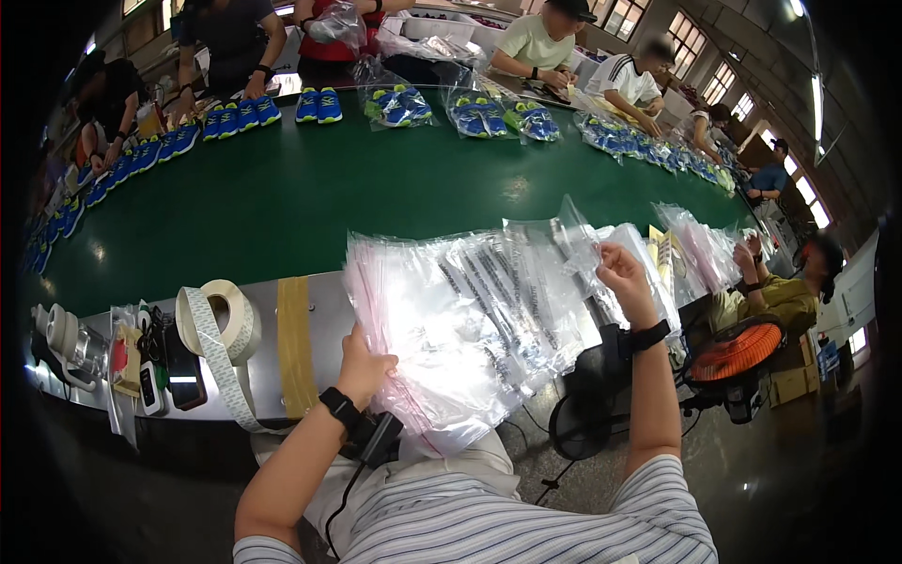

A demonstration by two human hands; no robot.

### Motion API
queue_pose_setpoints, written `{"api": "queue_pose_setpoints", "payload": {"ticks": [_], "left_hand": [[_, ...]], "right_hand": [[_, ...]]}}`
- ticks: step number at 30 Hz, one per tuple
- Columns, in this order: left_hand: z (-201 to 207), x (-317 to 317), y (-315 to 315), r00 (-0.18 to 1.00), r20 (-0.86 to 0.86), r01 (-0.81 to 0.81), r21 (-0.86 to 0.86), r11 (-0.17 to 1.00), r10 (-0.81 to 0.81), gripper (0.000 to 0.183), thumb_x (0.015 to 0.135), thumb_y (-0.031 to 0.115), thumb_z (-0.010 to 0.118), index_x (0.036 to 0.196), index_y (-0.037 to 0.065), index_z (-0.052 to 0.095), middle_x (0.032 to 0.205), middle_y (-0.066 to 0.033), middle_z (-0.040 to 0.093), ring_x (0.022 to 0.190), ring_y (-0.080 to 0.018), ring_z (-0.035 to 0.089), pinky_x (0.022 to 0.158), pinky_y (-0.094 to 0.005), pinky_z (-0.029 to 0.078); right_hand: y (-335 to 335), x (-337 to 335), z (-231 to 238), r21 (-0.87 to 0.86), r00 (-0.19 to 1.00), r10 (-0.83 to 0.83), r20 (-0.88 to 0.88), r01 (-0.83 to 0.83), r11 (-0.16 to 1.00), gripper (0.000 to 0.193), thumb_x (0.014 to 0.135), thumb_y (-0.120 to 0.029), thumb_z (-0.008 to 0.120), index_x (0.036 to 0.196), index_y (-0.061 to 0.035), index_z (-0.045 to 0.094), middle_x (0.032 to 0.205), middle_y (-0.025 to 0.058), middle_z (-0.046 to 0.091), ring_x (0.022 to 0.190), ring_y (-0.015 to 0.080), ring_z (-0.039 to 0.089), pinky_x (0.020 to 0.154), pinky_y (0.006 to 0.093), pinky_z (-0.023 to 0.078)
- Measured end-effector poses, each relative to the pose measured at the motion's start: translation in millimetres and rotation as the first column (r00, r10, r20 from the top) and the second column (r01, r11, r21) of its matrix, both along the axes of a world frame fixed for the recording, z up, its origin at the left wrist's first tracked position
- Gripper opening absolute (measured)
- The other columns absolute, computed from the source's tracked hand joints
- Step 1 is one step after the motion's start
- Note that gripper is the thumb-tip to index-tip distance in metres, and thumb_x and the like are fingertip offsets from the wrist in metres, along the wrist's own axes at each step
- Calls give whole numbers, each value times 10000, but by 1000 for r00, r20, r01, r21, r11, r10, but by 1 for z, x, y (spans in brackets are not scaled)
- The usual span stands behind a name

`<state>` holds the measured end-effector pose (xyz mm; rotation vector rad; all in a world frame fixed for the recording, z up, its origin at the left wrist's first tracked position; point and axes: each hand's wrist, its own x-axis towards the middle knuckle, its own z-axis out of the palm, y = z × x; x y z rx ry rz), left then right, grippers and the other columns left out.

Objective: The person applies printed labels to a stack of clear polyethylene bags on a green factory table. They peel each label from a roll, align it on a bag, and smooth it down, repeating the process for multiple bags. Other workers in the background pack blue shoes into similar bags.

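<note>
A fanned stack of clear plastic bags (442, 329), with pinkish edges at the left and rows of dark print, spreads in front of me over the table's near edge. My left hand (365, 365) is closed on the pink-edged side, its thumb lying on top and its other fingers mostly hidden. At the far right end of the stack, my right hand (628, 282) pinches the raised edge of a clear bag. Both wrists wear black bands.
Blue shoes (249, 115) line the far side of the green conveyor belt (282, 188), some bagged. A label roll (235, 324), brown tape (297, 348) and phone (186, 376) lie left. An orange fan (738, 352) stands right. Several co-workers surround the belt.
</note>
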<state>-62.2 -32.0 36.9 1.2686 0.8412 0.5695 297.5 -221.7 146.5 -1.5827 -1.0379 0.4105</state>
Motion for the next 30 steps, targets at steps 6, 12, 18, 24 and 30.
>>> {"api": "queue_pose_setpoints", "payload": {"ticks": [6, 12, 18, 24, 30], "left_hand": [[6, -10, 11, 986, 158, 108, -352, 930, -55, 386, 716, -97, 553, 1098, -51, 521, 943, -134, 609, 817, -206, 621, 687, -333, 526], [0, -18, 13, 981, 193, 112, -489, 865, -18, 286, 812, 7, 492, 1089, -58, 521, 962, -142, 606, 813, -211, 624, 699, -343, 537], [35, -4, -8, 945, 290, 30, -538, 842, 151, 291, 888, 147, 564, 1120, -18, 506, 1008, -127, 595, 874, -186, 612, 735, -317, 531], [1, -6, 12, 981, 164, 168, -486, 858, -100, 291, 811, 7, 592, 1095, -33, 540, 938, -95, 623, 817, -168, 620, 721, -299, 525], [3, -9, 14, 976, 212, 165, -530, 832, -59, 230, 834, 8, 570, 1056, -52, 565, 926, -125, 634, 809, -200, 646, 700, -339, 559]], "right_hand": [[54, -123, 14, -214, 720, 682, 131, -651, 729, 89, 745, -35, 594, 730, -66, 511, 1186, 107, 571, 1234, 287, 448, 1051, 416, 275], [81, -203, -63, -257, 620, 784, 25, -754, 605, 129, 761, -89, 609, 675, -103, 513, 1175, 19, 591, 1310, 245, 365, 1083, 562, 28], [84, -210, -81, -145, 640, 768, -25, -763, 630, 178, 794, -180, 601, 646, -114, 528, 1122, -3, 616, 1254, 204, 423, 1065, 574, -40], [60, -216, -69, -85, 703, 695, 151, -691, 717, 342, 804, -374, 634, 981, -88, 577, 1274, 109, 487, 1245, 299, 395, 1062, 565, 121], [3, -212, -73, -479, 384, 581, 717, -334, 812, 825, 656, -490, 716, 1321, -105, 416, 1393, 166, 350, 1309, 345, 309, 1047, 555, 219]]}}
